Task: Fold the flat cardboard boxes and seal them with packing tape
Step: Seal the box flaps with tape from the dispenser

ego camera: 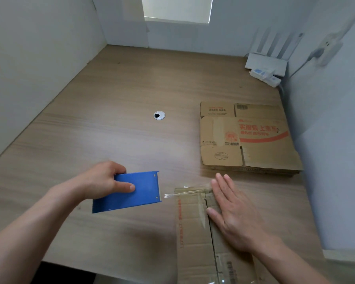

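Left hand (103,181) has its fingers curled round the blue tape dispenser (129,193), lower middle of the frame. Right hand (234,214) lies flat, fingers spread, on the folded box (193,232) at the bottom. Flat boxes (248,138) are stacked mid-right on the desk (111,119), with a router (266,62) in the upper right corner.

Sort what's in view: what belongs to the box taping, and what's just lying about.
Job: blue tape dispenser in the left hand; box under the right hand; tape strand between them; stack of flat boxes.
Lying about: white router; power strip; desk cable hole.
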